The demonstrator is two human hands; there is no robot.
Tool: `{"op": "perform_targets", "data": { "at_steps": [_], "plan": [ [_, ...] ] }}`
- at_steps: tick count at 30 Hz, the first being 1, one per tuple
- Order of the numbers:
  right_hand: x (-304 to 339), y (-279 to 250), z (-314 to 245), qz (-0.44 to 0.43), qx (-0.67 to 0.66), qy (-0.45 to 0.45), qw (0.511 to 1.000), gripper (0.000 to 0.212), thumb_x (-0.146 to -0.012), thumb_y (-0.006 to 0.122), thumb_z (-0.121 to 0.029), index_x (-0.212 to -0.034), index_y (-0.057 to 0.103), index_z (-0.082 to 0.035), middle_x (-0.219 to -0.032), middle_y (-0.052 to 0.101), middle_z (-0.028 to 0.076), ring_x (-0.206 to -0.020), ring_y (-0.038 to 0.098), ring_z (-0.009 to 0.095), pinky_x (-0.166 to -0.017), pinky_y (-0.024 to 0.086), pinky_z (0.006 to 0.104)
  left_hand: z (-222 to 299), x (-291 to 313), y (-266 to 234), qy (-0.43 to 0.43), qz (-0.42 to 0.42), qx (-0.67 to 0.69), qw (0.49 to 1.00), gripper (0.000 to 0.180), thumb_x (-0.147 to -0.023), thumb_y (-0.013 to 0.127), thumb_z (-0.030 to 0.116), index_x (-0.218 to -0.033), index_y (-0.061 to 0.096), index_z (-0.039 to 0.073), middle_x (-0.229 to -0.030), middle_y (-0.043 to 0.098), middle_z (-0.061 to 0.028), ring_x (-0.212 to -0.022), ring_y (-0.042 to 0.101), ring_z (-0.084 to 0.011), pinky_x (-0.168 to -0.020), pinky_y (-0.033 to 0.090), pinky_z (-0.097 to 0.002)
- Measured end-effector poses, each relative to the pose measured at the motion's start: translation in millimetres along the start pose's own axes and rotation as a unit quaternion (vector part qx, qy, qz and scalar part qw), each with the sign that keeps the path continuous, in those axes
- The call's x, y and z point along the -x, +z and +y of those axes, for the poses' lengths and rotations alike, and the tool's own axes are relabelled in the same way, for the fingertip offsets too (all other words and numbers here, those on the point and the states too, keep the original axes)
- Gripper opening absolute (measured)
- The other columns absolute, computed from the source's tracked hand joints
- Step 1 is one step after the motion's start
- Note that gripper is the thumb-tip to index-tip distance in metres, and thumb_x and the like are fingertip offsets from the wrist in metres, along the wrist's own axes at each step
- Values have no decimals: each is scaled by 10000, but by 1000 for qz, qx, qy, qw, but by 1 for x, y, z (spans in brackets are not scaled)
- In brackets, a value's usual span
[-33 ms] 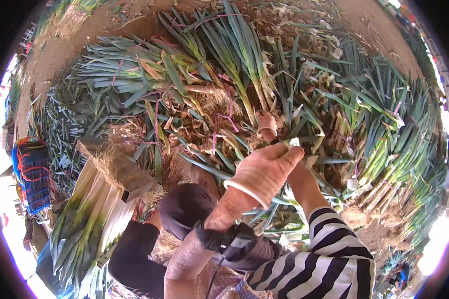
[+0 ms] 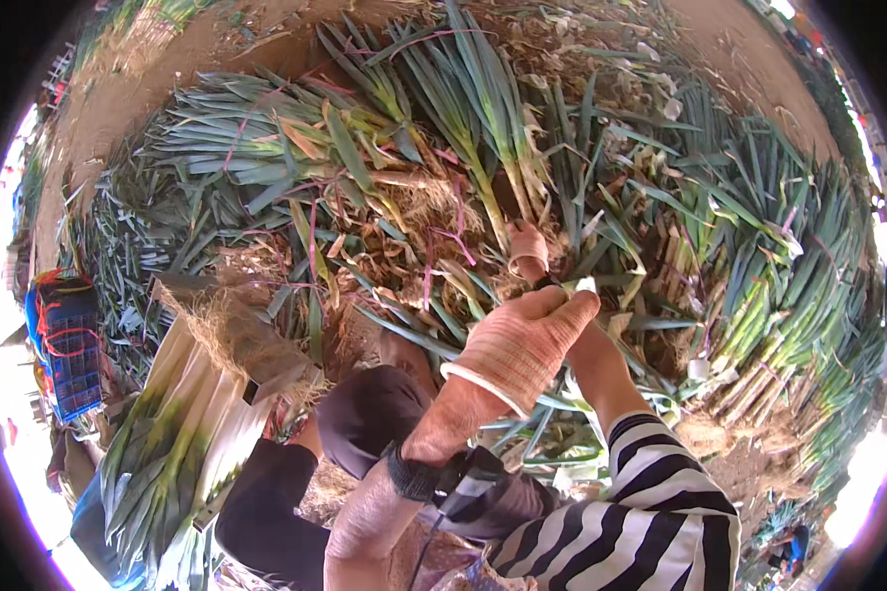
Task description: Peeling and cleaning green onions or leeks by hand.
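Note:
My left hand (image 2: 529, 340), in a ribbed pinkish work glove, is closed at the middle, thumb and fingers pressed together. A small whitish bit shows at its thumb tip; I cannot make out what it is. Beyond it, my right hand (image 2: 528, 246), also gloved, reaches out from under the left one. Its fingers curl round the lower end of a leek (image 2: 490, 202), partly hidden. More long green leeks (image 2: 508, 128) lie just beyond, leaves pointing away from me. The right arm wears a black-and-white striped sleeve; a black band with a device and cable circles the left wrist.
Tied leeks (image 2: 237, 128) lie at the far left, and a large pile (image 2: 759, 335) spreads along the right. Cleaned leeks (image 2: 168, 424) rest in a stand at lower left, beside a blue crate (image 2: 74, 345). Dry roots and peelings (image 2: 414, 231) cover the ground; my bent knee (image 2: 365, 414) is near.
The right hand has shifted very slightly among the leek ends. Less of the whitish bit shows at the left thumb. Otherwise the hands and leeks stay nearly where they were.

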State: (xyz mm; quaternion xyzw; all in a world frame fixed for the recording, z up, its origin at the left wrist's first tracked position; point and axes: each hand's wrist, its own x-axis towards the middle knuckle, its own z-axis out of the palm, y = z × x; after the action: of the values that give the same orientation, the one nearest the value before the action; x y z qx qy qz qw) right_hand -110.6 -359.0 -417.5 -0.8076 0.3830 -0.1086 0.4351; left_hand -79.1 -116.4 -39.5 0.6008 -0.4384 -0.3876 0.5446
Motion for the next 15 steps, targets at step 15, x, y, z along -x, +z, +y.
{"op": "perform_targets", "data": {
  "at_steps": [15],
  "plan": [
    [68, 11, -179, -266, -47, -130, 954, 262, -869, 559, -264, -1012, 643, -62, -904, 632, 95, -799, 579, 224, -743, 502, 357, -16, -6, -42, -131, 196, 181, 955, 307, -940, 553, 289, -1102, 612, 34, -900, 621, 9, -729, 536, -42, -669, 452, -193]
  ]
}}
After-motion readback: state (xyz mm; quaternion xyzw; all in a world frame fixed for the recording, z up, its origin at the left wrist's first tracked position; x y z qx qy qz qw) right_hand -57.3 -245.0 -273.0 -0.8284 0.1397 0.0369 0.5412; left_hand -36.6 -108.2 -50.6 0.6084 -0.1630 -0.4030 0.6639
